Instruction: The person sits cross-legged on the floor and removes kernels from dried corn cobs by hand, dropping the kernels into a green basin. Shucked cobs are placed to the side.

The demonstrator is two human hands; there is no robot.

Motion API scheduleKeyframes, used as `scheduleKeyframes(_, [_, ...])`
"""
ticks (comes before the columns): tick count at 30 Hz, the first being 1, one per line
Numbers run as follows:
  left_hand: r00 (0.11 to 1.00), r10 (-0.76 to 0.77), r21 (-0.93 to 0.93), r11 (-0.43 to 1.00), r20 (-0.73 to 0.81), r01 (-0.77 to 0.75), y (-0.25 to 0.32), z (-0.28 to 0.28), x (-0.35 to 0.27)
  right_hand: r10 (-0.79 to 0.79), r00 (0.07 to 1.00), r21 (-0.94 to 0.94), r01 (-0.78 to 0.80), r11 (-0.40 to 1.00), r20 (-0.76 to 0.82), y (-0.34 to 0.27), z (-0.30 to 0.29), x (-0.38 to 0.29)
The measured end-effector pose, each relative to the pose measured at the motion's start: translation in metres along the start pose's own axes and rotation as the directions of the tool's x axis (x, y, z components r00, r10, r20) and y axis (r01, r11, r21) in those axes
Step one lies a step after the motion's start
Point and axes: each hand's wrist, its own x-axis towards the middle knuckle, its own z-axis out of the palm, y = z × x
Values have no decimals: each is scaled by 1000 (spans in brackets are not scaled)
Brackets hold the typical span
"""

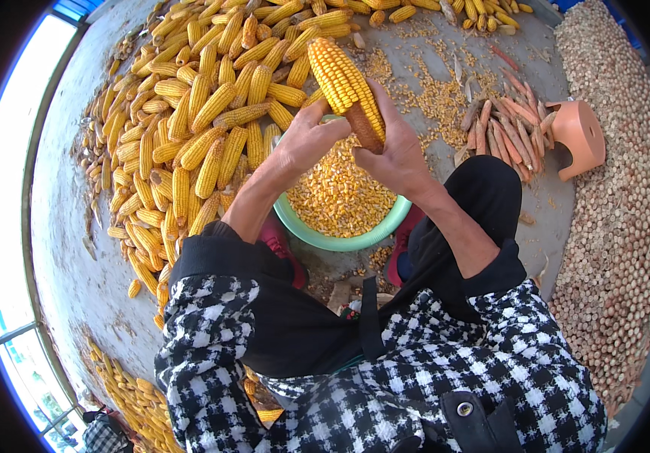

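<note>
An ear of corn (336, 76) tilts over a light green basin (343, 243), bare brown cob showing at its lower end. My right hand (395, 150) grips that lower end, thumb across the base and fingers along the right side. On the left side of the ear, my left hand (310, 136) has its thumb against the edge of the bare patch; some of its fingertips are hidden behind the ear. Loose corn kernels (342, 195) fill much of the basin, which sits between my feet.
A large heap of unshelled corn ears (189, 124) spreads to the left and ahead. Bare cobs (506, 133) lie right of my knee beside an orange plastic stool (582, 139). Stacked cobs (614, 226) line the right side. Scattered kernels (444, 107) cover part of the concrete floor.
</note>
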Motion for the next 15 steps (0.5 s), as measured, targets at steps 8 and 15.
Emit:
scheduleKeyframes(8, [979, -174, -574, 814, -102, 84, -5, -21, 8, 149, 923, 461, -311, 831, 355, -15, -11, -1])
scheduleKeyframes(15, [988, -138, -383, 918, -75, 99, -11, -14, -4, 333, 778, 616, -626, 478, 533, -21, 3, -3])
